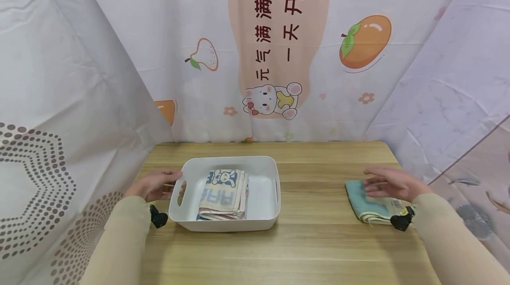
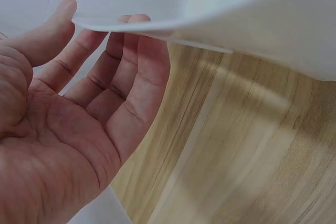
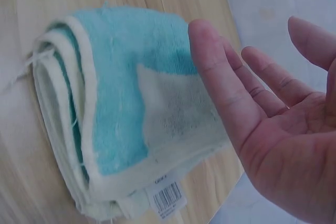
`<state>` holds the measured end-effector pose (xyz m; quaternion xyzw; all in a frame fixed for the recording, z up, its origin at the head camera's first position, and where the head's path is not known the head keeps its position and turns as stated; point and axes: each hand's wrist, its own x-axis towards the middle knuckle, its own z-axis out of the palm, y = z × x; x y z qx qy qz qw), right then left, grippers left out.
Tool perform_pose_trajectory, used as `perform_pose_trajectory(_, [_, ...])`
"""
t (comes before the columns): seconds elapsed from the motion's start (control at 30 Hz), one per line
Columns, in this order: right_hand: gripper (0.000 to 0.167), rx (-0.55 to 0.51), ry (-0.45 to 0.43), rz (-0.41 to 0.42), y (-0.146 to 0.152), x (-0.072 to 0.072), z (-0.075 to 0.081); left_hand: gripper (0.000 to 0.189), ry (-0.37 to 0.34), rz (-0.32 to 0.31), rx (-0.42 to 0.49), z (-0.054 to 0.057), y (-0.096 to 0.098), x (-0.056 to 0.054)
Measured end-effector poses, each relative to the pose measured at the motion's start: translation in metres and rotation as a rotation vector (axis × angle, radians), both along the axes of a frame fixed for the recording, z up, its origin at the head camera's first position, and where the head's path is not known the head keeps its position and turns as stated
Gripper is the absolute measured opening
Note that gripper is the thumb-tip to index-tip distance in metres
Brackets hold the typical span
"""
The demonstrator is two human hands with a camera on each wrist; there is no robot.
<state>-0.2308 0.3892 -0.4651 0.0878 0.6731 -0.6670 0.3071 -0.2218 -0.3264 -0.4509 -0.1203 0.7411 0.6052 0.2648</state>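
Note:
A white plastic basket (image 1: pixel 259 225) with handle slots stands at the left of the wooden table. Folded towels (image 1: pixel 223 192), the top one cream and blue with a bear print, lie inside it. My left hand (image 1: pixel 157 183) holds the basket's left end; in the left wrist view its thumb (image 2: pixel 65 14) is at the rim and its fingers curl at the handle side. Over at the right, a folded teal and cream towel (image 3: pixel 118 87) with a barcode tag (image 3: pixel 168 198) lies on the table. My right hand (image 1: pixel 392 183) is above this towel, fingers apart and holding nothing.
The wooden table (image 1: pixel 311 240) has rounded back corners. A printed white curtain (image 1: pixel 199 99) hangs behind it, with more cloth hanging at the left (image 1: pixel 59 99) and right (image 1: pixel 446 99). Bare tabletop lies between basket and teal towel.

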Motion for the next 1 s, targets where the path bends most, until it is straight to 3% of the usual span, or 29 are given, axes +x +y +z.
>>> perform_pose_trajectory(0.1, [0.034,-0.014,-0.003,-0.009,0.004,0.001,-0.001,0.038,-0.002,0.000,-0.001,0.000,0.000,0.000])
perform_pose_trajectory(0.3, [0.024,-0.008,0.003,-0.018,0.013,0.004,-0.002,0.038,-0.005,0.001,0.002,0.001,0.001,0.000])
perform_pose_trajectory(1.0, [0.015,0.009,-0.001,-0.060,0.037,0.015,-0.010,0.038,-0.006,-0.001,-0.012,0.000,0.000,0.000])
